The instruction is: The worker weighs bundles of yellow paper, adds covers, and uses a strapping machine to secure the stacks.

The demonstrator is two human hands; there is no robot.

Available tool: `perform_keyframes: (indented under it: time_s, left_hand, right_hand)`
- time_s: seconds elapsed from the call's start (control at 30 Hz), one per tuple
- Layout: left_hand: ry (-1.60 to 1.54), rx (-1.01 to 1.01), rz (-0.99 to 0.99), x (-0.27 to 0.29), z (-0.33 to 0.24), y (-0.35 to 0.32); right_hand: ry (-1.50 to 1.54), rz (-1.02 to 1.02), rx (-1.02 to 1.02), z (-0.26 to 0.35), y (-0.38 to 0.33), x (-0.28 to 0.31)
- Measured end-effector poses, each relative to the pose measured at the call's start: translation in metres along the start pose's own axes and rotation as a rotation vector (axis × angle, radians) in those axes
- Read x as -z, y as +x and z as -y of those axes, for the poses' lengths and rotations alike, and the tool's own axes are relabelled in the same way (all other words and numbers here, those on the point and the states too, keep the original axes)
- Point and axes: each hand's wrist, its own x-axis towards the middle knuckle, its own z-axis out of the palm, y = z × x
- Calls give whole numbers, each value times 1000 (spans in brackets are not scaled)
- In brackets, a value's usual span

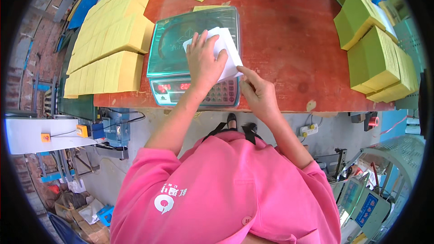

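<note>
Reddish-brown wooden surface (pixel 280 36) carries one teal-topped electronic weighing scale (pixel 181 40) with a red display. On its platform lies one white rectangular paper stack (pixel 228 47), tilted. Left hand (pixel 203 61) rests flat on it, fingers spread. Right hand (pixel 257 92), fingers narrowed, pinches the stack's lower corner. Yellow paper bundles (pixel 108 40) are stacked at left.

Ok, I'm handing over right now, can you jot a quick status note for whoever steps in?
Left hand: pressed flat on the white sheet stack lying on the green-topped electronic scale.
Right hand: fingertips pinching the stack's lower right corner.
Yellow paper bundles sit in rows at the red table's left, more stacks at its right.
Done: white stack is on the scale.
Left: it is not yet moved off.
</note>
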Motion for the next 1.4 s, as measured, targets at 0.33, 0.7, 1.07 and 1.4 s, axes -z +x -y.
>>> perform_keyframes:
  time_s: [0.33,0.7,1.07,1.4]
  left_hand:
    - [-86,-16,56,19,16,29]
    - [22,-147,78,-13,47,48]
    - [23,-240,150,-12,37,54]
    - [-262,-180,11,-8,42,53]
  right_hand:
    - [-42,-110,-42,20,18,14]
    - [-533,-162,407,16,24,-10]
    - [-440,-167,336,7,23,-17]
    - [-360,-245,311,8,27,-13]
